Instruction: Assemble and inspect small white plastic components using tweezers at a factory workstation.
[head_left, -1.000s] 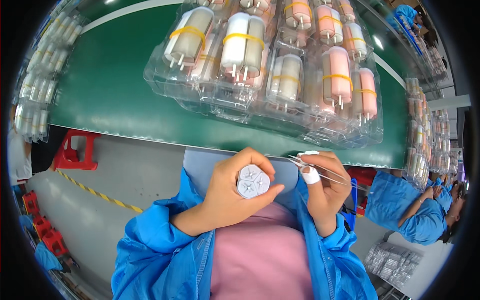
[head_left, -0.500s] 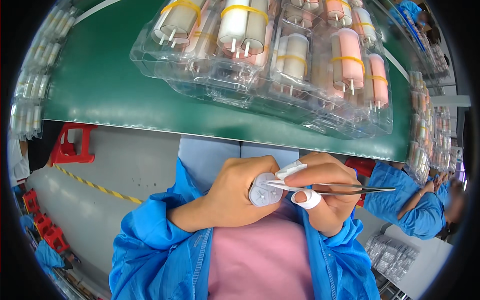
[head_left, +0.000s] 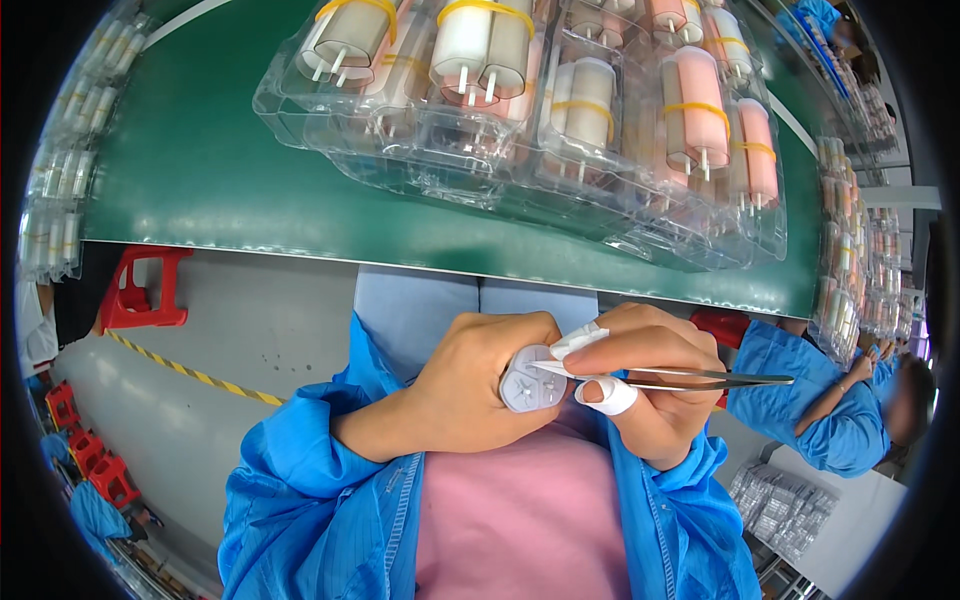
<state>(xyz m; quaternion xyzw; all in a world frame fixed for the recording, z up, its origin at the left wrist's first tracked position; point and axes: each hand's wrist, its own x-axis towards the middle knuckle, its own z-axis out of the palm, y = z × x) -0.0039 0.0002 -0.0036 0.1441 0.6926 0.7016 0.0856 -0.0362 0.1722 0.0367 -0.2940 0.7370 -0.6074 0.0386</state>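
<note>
My left hand [head_left: 462, 385] is closed round a bundle of translucent whitish cylinders, whose three-lobed end [head_left: 532, 392] faces my right hand. Small metal-looking parts show in the end faces; the rest of the bundle is hidden in my fist. My right hand [head_left: 665, 385] pinches slim metal tweezers [head_left: 735, 380], their tips at the upper lobe of that end. I cannot tell whether the tips grip anything. White tape wraps the thumb and a finger of my right hand. Beyond both hands, a clear plastic tray [head_left: 450, 165] stands on the green table [head_left: 210, 190].
In the tray lie white, grey and pink cylinders [head_left: 700, 90] bundled with yellow bands, thin white stems protruding. More filled trays line the left [head_left: 60, 215] and right [head_left: 840, 260]. A red stool [head_left: 155, 290] stands at left; a person in blue [head_left: 800, 400] sits at right.
Both hands keep their hold, with only a slight shift of the right fingers and tweezers. The tray and table sit slightly higher in the picture.
</note>
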